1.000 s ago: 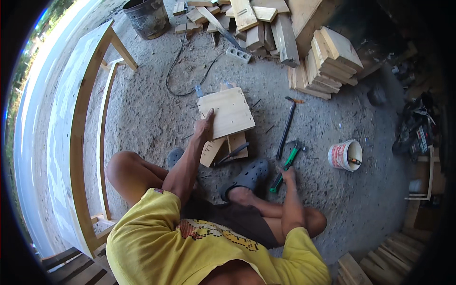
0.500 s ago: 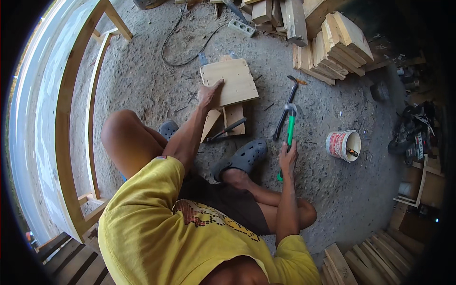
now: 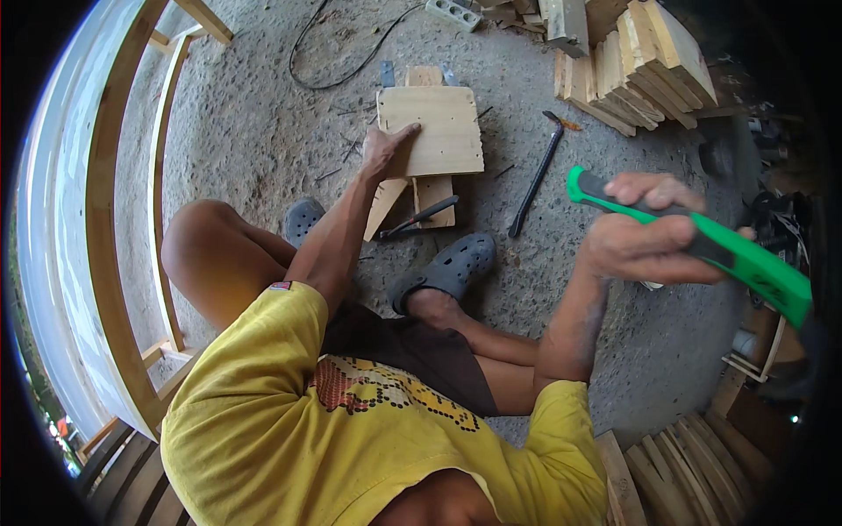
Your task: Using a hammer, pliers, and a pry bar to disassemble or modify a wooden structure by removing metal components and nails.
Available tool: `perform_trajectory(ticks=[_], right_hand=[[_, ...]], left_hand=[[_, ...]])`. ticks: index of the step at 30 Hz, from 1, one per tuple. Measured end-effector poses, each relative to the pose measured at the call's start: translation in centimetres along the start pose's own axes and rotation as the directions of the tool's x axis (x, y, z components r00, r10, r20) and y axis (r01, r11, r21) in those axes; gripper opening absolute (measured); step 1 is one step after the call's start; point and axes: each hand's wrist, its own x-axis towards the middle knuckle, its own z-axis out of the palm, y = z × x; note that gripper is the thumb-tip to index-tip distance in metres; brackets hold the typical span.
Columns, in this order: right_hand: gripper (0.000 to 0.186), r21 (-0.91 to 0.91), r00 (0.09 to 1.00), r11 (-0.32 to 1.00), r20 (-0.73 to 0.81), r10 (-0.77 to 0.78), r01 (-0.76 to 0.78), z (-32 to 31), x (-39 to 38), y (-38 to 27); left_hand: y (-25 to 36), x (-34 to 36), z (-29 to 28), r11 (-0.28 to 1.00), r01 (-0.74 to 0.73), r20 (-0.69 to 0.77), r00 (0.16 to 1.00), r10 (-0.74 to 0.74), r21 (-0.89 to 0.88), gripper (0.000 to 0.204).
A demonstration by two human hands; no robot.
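Note:
My left hand (image 3: 384, 151) grips the left edge of a pale wooden board (image 3: 443, 118), its thumb lying on the top face. The board rests on other wood pieces (image 3: 436, 190) near the ground. Raised high at the right, my right hand (image 3: 645, 230) is wrapped round the green and black handle of a hammer (image 3: 767, 273). The hammer's head is lost in the dark right rim. Just below the board lies a black bar-like tool (image 3: 423, 216). A dark pry bar (image 3: 537, 180) lies on the ground between the board and my right hand.
Stacked wood blocks (image 3: 645, 66) stand at the far right, beside a white power strip (image 3: 453, 13) with its cable. A wooden frame (image 3: 110, 184) rises along the left. My clog-shod foot (image 3: 447, 273) is close below the board. Wood slats (image 3: 675, 478) lie at the lower right.
My right hand has lifted the hammer up from near the ground and swung it out to the right. It now hides most of the white bucket. My left hand still holds the board.

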Motion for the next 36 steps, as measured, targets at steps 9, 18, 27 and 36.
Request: perform_trajectory(ticks=[9, 18, 27, 36], right_hand=[[0.055, -0.705, 0.354, 0.62, 0.514, 0.781, -0.344, -5.7, -20.1, 7.4], [0.056, -0.15, 0.861, 0.918, 0.319, 0.396, -0.367, -1.0, -7.4, 3.2], [0.05, -0.738, 0.436, 0.655, 0.542, 0.719, -0.163, -4.6, -20.6, 7.1], [0.055, -0.671, 0.369, 0.553, 0.414, 0.832, -0.494, -11.1, -18.4, 2.2]], left_hand=[[3.8, -3.1, 1.2, 0.939, -0.115, -0.173, 0.969, 0.178, 0.324, 0.063], [3.9, -3.6, 0.5, 0.999, 0.03, -0.039, 0.999, -0.031, -0.024, 0.067], [4.7, -2.9, 1.1, 0.925, -0.106, -0.053, 0.989, 0.135, 0.365, 0.071], [2.8, -3.8, 1.2, 0.989, 0.007, -0.128, 0.992, 0.012, 0.15, 0.085]])
